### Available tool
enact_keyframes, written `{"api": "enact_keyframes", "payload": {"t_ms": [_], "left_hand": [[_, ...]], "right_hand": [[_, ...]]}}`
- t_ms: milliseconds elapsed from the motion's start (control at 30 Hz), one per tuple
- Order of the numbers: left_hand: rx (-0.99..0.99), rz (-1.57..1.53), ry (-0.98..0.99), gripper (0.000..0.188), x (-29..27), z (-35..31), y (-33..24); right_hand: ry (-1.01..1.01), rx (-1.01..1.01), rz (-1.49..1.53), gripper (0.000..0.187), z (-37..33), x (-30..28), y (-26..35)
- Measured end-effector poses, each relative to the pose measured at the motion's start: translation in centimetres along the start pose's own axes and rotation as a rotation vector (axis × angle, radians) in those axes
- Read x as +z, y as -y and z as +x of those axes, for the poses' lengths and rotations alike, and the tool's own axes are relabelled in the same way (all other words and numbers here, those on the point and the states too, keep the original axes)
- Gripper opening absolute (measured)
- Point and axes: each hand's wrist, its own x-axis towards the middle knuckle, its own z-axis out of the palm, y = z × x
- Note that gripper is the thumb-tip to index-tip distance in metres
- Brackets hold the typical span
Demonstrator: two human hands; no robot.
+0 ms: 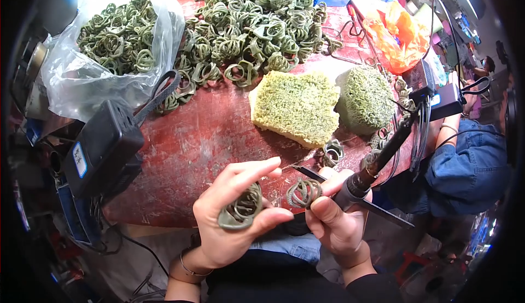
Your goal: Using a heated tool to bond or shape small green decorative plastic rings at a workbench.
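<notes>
My left hand (219, 221) is curled around a dark green ring-shaped piece (240, 207) with several loops, its index finger and thumb apart at the tips. My right hand (342, 215) pinches another green coiled ring (303, 193) between thumb and fingers. A thin dark metal blade (385, 214) passes behind that hand, its pointed end showing beyond the fingers. Across the same hand slants a dark rod-like tool (383, 158) with a scorched brownish part; how it is gripped is partly hidden. The hands are close together, apart, over the table's near edge.
On the red worn table (186, 155) lie a large heap of green rings (251, 24), a plastic bag (65, 87) of rings, and two rough greenish blocks (295, 106) (366, 100). Black boxes with straps (104, 144) flank the table. An orange bag (399, 35) and another person's sleeve (465, 166) are right.
</notes>
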Motion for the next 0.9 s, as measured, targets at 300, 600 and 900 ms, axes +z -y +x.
{"api": "enact_keyframes", "payload": {"t_ms": [300,600,900], "left_hand": [[0.212,0.217,0.027,0.049,0.0,0.4,-0.1],[0.178,0.263,0.015,0.048,-1.3,0.7,0.1],[0.132,0.301,-0.034,0.045,-1.4,1.0,0.8]], "right_hand": [[0.038,-0.032,-0.281,0.015,0.4,1.0,0.3],[-0.438,-0.244,-0.878,0.072,-0.7,-0.9,1.3],[-0.353,-0.261,-1.542,0.032,-0.2,-3.9,0.9]]}}
